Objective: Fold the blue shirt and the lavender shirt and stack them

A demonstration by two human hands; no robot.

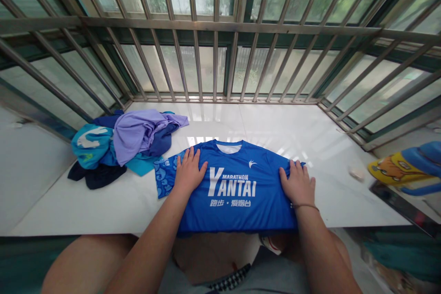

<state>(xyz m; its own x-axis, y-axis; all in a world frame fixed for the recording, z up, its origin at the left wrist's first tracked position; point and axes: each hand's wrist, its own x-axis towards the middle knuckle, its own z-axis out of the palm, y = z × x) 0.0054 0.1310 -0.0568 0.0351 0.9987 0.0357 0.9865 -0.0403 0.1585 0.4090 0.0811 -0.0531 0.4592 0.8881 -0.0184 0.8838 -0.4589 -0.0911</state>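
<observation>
head view: the person's left hand (189,171) lies palm down on the left part of a blue shirt (234,193), fingers spread and pointing to the far side, pressing flat and gripping nothing. the forearm runs back toward the near edge, slanting in from the lower left. the right hand (297,184) rests the same way on the shirt's right edge, fingers apart and flat, nothing clamped in it; a thin band sits at its wrist. that forearm comes in from the lower right.

the shirt lies front up on a white ledge (310,138), collar toward the far side, its hem hanging just over the near edge. white lettering sits between the two hands. a patterned sleeve sticks out to the left, past the left hand.

to the left of the shirt, near it, a pile of clothes (120,144) sits on the ledge: a lilac piece on top, teal and dark blue ones under it. metal window bars (215,32) close off the far side and both ends. at the right, a small pale object (357,173) lies on the ledge, and beyond it a yellow and blue item (406,165) shows, blurred.
</observation>
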